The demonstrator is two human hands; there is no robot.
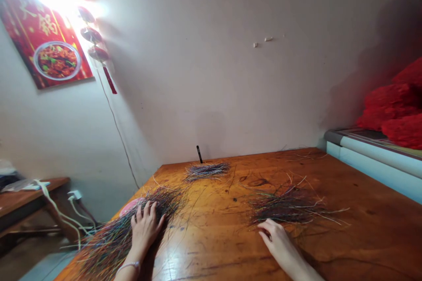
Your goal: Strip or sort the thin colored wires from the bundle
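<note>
Two grips: my left hand (145, 225), fingers spread, rests on the left strand pile (110, 243), overlapping the left edge of the tabletop (211, 235); my right hand (277, 238), curled, sits at the near side of the right strand pile (285, 207), hold indeterminable. Moving room lies between the piles.

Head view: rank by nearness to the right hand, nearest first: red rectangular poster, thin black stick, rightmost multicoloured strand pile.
1. Rightmost strand pile: beyond the right hand.
2. Black stick: far edge of table.
3. Red poster: upper left.
</note>
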